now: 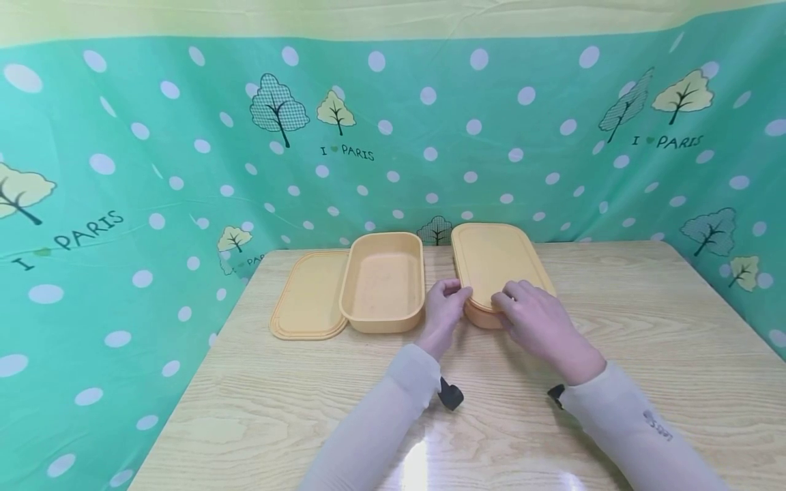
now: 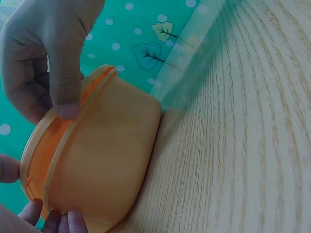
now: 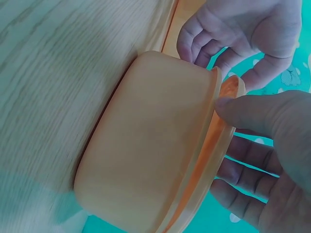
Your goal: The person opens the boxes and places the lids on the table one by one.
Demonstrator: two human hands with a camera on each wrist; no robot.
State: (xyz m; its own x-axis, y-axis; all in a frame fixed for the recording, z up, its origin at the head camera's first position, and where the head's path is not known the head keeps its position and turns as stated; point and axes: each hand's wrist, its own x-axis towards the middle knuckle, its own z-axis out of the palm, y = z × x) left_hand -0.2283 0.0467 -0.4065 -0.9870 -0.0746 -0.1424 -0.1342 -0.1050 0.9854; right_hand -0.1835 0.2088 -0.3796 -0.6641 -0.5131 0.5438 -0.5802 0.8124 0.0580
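Observation:
A yellow-orange rectangular lid (image 1: 500, 256) lies over a deep food container (image 2: 114, 145) at the table's back right. An open gap shows between lid and container rim along the near end. My right hand (image 1: 537, 324) pinches the lid's near edge, its thumb (image 3: 248, 112) in the gap and its fingers over the lid's outer side. My left hand (image 1: 443, 310) is at the near left corner, with the thumb (image 2: 8, 169) against the lid's edge and curled fingertips (image 2: 77, 222) beside the container's rim.
Left of the hands stands an uncovered container (image 1: 383, 279) of the same colour. Beside it a second lid (image 1: 310, 296) lies flat, partly behind that container. The wood-grain table (image 1: 258, 409) backs onto a green dotted cloth (image 1: 393, 136).

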